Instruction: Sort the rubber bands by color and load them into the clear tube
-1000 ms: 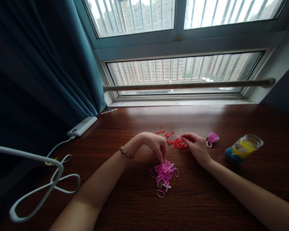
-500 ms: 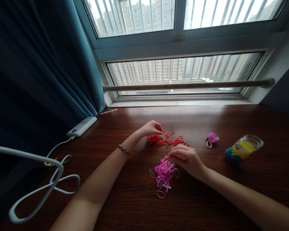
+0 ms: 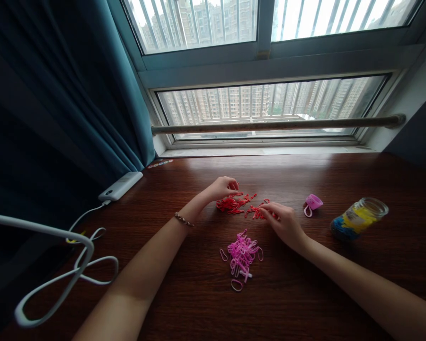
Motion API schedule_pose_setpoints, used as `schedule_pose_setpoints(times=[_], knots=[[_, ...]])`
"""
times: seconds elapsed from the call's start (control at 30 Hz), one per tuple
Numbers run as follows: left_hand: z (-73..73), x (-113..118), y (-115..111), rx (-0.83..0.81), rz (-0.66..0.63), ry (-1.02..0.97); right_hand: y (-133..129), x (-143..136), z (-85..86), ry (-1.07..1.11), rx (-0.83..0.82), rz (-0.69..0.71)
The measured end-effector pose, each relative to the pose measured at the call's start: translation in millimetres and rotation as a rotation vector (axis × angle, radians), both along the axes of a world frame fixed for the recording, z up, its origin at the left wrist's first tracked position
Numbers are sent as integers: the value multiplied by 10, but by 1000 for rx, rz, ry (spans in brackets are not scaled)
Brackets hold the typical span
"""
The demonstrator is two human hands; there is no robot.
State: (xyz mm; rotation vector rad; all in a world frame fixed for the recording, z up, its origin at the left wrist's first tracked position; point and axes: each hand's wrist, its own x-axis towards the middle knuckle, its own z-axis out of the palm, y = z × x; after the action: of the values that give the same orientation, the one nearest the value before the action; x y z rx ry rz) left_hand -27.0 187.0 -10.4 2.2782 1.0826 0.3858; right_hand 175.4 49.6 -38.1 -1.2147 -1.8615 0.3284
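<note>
Small red rubber bands (image 3: 230, 204) lie in a tangled heap below the fingers of my left hand (image 3: 225, 187). Its fingers are curled together, with a bit of red showing at their tips. To the right, my right hand (image 3: 284, 223) pinches at a second little cluster of red rubber bands (image 3: 254, 211), its thumb and fingers close together on that cluster's right side. Exactly how many bands either hand grips is hidden. Nearer to me, a pile of pink rubber bands (image 3: 242, 253) lies untouched by either hand, with a few loose loops around it.
A pink cap with a loop (image 3: 314, 201) lies right of my right hand. Beyond it, a glass jar (image 3: 358, 219) holding yellow and blue pieces leans at a tilt. A white power bank (image 3: 120, 186) and its cable (image 3: 49, 229) occupy the left, beside the blue curtain (image 3: 128, 118).
My right hand has moved up and away from the pink pile to the right-hand red bands. My left hand stays over the left red heap, its fingers shifting slightly.
</note>
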Motion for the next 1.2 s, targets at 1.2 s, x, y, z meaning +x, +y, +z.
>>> schedule_pose_setpoints(times=[1.2], knots=[[-76, 14, -9, -75, -55, -59, 169, 131, -104, 124, -160, -184]])
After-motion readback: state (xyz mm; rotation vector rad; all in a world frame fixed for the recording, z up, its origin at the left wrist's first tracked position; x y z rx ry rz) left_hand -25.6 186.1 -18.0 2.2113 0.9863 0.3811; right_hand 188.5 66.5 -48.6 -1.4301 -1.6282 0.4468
